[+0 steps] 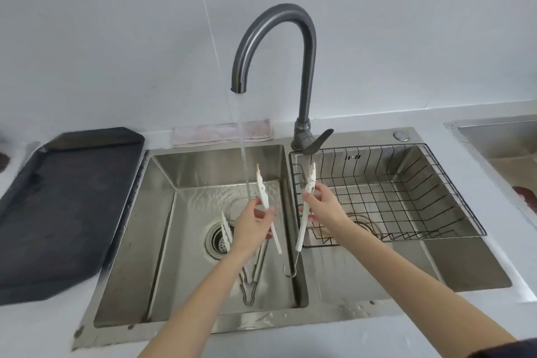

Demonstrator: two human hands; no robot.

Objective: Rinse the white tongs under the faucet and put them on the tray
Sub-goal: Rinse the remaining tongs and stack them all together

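Note:
White tongs are held spread wide over the left sink basin point(162, 241), tips up. My left hand point(252, 229) grips the left arm of the tongs point(263, 192), and my right hand point(322, 206) grips the right arm of the tongs point(309, 180), which ends in a metal loop point(290, 272) low down. The grey faucet point(305, 67) runs; its water stream point(244, 154) falls just left of the left arm. The dark tray point(66, 197) lies on the counter left of the sink.
A second pair of tongs point(225, 228), with white tips and a metal handle, lies in the left basin by the drain point(216, 238). A black wire basket point(406, 183) sits in the right basin. A folded cloth point(220, 132) lies behind the sink.

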